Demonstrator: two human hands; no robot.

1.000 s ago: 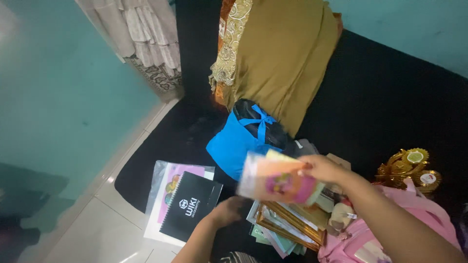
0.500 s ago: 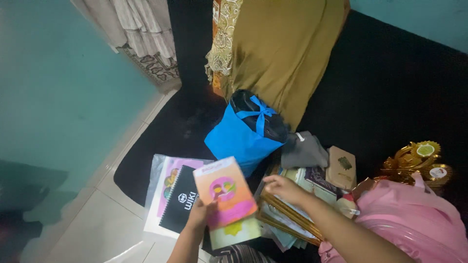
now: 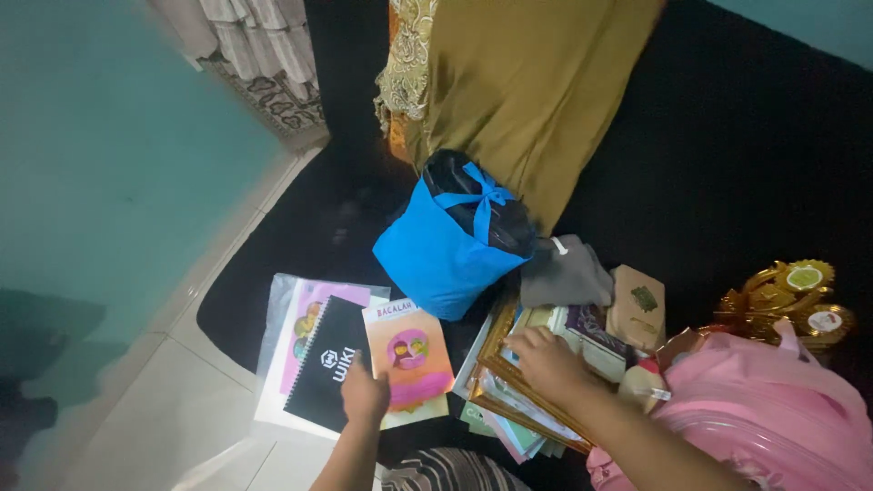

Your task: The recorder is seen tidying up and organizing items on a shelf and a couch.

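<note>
My left hand (image 3: pixel 365 396) rests on the lower edge of an orange and pink booklet (image 3: pixel 408 355), which lies flat beside a black spiral notebook (image 3: pixel 329 361). That notebook sits on a stack of papers in a clear plastic sleeve (image 3: pixel 279 320). My right hand (image 3: pixel 543 361) presses down on a gold-framed picture (image 3: pixel 502 350) on top of a heap of books and papers. Its fingers are spread and grip nothing I can make out.
A blue bag (image 3: pixel 447 248) tied around a black bundle stands behind the books. A grey cloth (image 3: pixel 565 273), a small tan box (image 3: pixel 637 306), gold trophies (image 3: pixel 790 294) and a pink backpack (image 3: pixel 757 406) lie to the right. An olive cushion (image 3: pixel 525 80) lies on the black mat.
The orange and pink booklet went from my right hand in the air down onto the floor beside the black notebook. My right hand moved back onto the gold frame.
</note>
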